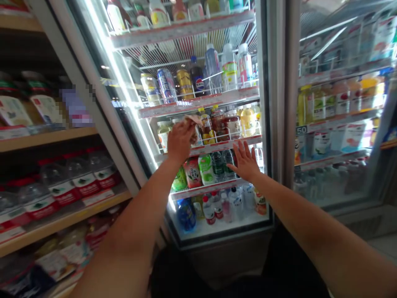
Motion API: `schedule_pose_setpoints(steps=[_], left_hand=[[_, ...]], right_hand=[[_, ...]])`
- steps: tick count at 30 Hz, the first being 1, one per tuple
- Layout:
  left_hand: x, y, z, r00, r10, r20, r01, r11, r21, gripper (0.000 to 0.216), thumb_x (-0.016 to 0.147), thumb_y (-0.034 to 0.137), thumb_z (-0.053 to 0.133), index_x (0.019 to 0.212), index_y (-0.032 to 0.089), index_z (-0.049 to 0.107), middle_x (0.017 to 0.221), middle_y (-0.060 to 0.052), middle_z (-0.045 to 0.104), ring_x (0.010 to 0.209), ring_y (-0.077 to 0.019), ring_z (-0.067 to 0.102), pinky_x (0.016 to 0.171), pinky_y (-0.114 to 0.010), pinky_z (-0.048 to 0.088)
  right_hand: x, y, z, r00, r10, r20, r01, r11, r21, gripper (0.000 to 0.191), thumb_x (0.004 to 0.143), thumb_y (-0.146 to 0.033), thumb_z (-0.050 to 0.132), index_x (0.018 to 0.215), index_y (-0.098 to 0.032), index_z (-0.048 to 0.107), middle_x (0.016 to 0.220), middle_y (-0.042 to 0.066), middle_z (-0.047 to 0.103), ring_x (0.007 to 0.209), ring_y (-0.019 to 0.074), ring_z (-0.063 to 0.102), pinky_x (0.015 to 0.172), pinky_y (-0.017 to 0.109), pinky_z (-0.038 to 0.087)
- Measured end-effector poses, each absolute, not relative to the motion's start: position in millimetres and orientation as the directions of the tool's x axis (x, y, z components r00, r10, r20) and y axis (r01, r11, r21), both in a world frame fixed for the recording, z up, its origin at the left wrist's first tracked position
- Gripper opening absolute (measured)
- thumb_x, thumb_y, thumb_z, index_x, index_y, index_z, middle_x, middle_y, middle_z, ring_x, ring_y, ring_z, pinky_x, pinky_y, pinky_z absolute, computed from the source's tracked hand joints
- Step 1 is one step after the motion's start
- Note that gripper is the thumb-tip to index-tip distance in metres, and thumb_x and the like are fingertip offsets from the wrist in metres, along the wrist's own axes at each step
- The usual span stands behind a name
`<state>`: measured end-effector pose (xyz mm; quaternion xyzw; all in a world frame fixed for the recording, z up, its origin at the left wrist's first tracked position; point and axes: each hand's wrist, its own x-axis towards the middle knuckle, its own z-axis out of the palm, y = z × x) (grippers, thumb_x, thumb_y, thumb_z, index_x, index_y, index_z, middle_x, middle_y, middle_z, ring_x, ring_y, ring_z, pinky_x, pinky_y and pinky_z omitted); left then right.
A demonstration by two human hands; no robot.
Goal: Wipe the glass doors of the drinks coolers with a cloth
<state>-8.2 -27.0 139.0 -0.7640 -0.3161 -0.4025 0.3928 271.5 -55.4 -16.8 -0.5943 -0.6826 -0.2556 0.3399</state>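
Cooler with a lit interior is faced, five wire shelves of drinks seen.

Left hand is raised to the front edge of the third shelf, fingers closed tight around a pale pink wad. Cloth or paper cannot be told. The wad is held at the hand's top, in front of the amber bottles on that shelf.

Right hand is spread flat, fingers wide, nothing held, just below the same shelf edge towards its right end. Contact with the glass or the shelf cannot be told.

Readable writing: the Pepsi logo on a dark bottle on the second shelf, beside upright cans. Other labels are too blurred to read. Green-labelled bottles and clear water bottles are lined up on the fourth shelf, partly hidden by both forearms. A blue bottle is stood at the bottom left corner.

A second cooler is set to the right, door shut; a price tag marked "50" is fixed at the left end of its middle shelf edge. Reflections cover most of its glass.

Open wooden shelving is seen to the left, loaded with clear bottles with red labels. A pixelated patch covers part of the upper shelf.
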Motion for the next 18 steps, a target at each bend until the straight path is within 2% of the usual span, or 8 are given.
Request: schedule_pose_setpoints(steps=[2,4,9,11,15,18], left_hand=[[-14.6,-28.8,126.7,0.634,0.171,0.754,0.7,-0.542,-0.466,0.048,0.093,0.012,0.049,0.134,0.034,0.061,0.142,0.001,0.06,0.132,-0.0252,0.051,0.107,-0.048,0.047],[-24.2,-26.7,120.2,0.663,0.156,0.732,0.676,-0.545,-0.496,0.041,0.094,0.016,0.051,0.128,0.034,0.065,0.138,0.003,0.063,0.13,-0.0245,0.053,0.106,-0.047,0.048],[-47.9,-15.5,114.3,0.377,0.099,0.921,0.837,-0.464,-0.292,0.039,0.096,0.02,0.048,0.132,0.024,0.063,0.142,-0.007,0.06,0.13,-0.0283,0.053,0.105,-0.051,0.048],[-52.0,-16.0,103.1,0.406,0.1,0.909,0.821,-0.477,-0.314,0.04,0.096,0.019,0.047,0.133,0.023,0.062,0.143,-0.01,0.059,0.132,-0.0291,0.052,0.107,-0.053,0.046],[-65.0,-21.0,81.5,0.552,0.115,0.826,0.736,-0.533,-0.417,0.037,0.096,0.02,0.047,0.126,0.027,0.067,0.136,-0.005,0.065,0.131,-0.026,0.055,0.108,-0.049,0.048],[-82.5,-20.5,76.6,0.435,0.127,0.891,0.803,-0.502,-0.32,0.039,0.097,0.02,0.042,0.129,0.024,0.064,0.139,-0.008,0.062,0.132,-0.0271,0.054,0.107,-0.05,0.048]], right_hand=[[271.1,-55.2,-16.8,-0.06,0.632,0.773,0.985,0.163,-0.056,0.099,0.096,-0.061,0.046,0.156,-0.026,-0.024,0.169,0.007,-0.01,0.156,0.032,-0.005,0.124,0.062,0.006],[270.7,-55.0,-16.7,-0.062,0.63,0.774,0.985,0.164,-0.055,0.099,0.095,-0.061,0.047,0.157,-0.025,-0.023,0.169,0.008,-0.009,0.156,0.0319,-0.004,0.124,0.062,0.007],[270.1,-55.7,-15.5,-0.053,0.65,0.758,0.986,0.156,-0.065,0.098,0.095,-0.062,0.047,0.158,-0.025,-0.02,0.169,0.008,-0.008,0.156,0.032,-0.006,0.124,0.063,0.007],[269.9,-56.2,-15.4,-0.049,0.657,0.752,0.986,0.15,-0.067,0.098,0.095,-0.062,0.047,0.158,-0.025,-0.02,0.169,0.008,-0.008,0.156,0.0316,-0.007,0.124,0.063,0.007],[270.0,-56.2,-16.5,-0.047,0.66,0.75,0.987,0.144,-0.065,0.099,0.095,-0.062,0.047,0.157,-0.026,-0.021,0.169,0.007,-0.009,0.156,0.0307,-0.008,0.124,0.062,0.008],[270.4,-55.5,-17.4,-0.056,0.651,0.757,0.987,0.152,-0.058,0.098,0.095,-0.062,0.045,0.157,-0.026,-0.021,0.169,0.007,-0.009,0.156,0.0312,-0.007,0.124,0.063,0.007]])
